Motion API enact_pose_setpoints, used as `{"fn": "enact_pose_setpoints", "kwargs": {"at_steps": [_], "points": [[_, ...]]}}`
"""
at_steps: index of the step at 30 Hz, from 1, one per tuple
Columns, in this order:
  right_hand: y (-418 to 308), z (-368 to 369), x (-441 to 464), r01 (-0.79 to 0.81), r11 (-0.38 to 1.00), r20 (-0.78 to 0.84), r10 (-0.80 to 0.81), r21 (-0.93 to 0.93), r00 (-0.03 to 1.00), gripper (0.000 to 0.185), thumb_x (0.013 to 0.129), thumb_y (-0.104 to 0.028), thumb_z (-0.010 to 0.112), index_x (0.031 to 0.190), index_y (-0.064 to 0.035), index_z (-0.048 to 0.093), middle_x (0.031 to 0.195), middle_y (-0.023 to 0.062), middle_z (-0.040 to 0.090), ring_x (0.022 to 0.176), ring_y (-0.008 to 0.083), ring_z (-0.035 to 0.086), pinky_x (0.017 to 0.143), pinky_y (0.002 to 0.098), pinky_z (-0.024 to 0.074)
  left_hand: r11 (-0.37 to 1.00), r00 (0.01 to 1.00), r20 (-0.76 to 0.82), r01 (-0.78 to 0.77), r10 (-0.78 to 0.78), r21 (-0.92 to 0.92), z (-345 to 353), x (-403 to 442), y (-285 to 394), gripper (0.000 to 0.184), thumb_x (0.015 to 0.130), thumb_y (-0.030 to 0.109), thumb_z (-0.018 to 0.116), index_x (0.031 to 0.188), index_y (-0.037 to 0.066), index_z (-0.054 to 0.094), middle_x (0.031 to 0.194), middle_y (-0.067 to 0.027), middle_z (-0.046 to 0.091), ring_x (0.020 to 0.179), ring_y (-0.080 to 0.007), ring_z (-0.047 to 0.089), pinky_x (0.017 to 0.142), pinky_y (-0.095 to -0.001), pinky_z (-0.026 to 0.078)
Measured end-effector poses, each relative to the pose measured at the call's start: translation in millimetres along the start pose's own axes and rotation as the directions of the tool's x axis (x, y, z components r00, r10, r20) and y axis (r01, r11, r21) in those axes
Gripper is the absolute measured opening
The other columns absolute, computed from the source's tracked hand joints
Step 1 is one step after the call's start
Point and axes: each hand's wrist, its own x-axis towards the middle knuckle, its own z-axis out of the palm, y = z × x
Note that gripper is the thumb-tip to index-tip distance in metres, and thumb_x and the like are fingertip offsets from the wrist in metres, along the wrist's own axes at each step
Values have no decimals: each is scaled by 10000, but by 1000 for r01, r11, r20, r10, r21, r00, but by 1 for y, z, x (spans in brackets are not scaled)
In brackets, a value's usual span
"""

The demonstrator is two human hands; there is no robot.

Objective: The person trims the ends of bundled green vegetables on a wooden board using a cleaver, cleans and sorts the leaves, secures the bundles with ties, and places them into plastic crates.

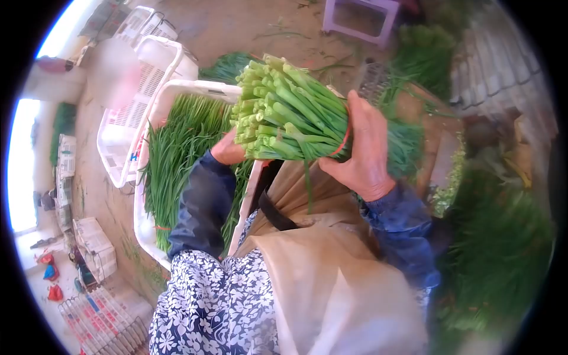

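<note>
A thick bundle of garlic chives (290, 115) is held up in front of me, its pale cut ends turned to the left and a red band around it. My right hand (368, 145) is closed round the banded part, thumb in front. At the lower left of the cut ends, my left hand (228, 148) supports the same bundle; its fingers are mostly hidden behind the stems. Below and left of the bundle, a white plastic crate (142, 219) holds long green chives (183, 154) close to my left sleeve.
Beyond the filled crate stand more white crates (109, 139). A purple stool (384, 23) is at the top. Loose greens (423, 59) lie on the floor at the upper right, and a large dark green heap (494, 248) is at my right. Stacked crates (100, 313) stand at the lower left.
</note>
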Motion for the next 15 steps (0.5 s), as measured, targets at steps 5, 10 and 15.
{"fn": "enact_pose_setpoints", "kwargs": {"at_steps": [5, 10, 15], "points": [[-2, -20, 17, 5, 999, -79, -8, -34, 997, 1020, 524, -121, 810, 1428, 11, 357, 1238, 197, 521, 1100, 377, 518, 962, 468, 398, 951, 952, -90, -300, 293, -76, 34, 18, 0, 696, 697, 211, 806, 1301, 8, 526, 1245, -81, 579, 1161, -214, 523, 1011, -354, 395], [-7, -55, 68, -16, 985, -342, 76, 174, 937, 1025, 637, -122, 842, 1466, 31, 259, 1302, 170, 494, 1184, 244, 501, 995, 374, 419, 769, 769, -57, -628, 637, 123, 65, 98, 64, 1272, 478, 334, 959, 1482, 11, 247, 1456, -110, 390, 1341, -267, 384, 1135, -402, 270], [-38, -85, 111, 39, 952, -546, 141, 305, 826, 977, 715, -213, 854, 1437, 36, 245, 1365, 154, 439, 1240, 236, 452, 1027, 370, 382, 539, 531, 139, -842, 836, -22, 97, 135, 197, 1192, 494, 225, 963, 1460, -2, 302, 1390, -118, 470, 1312, -245, 420, 1101, -400, 324]]}}
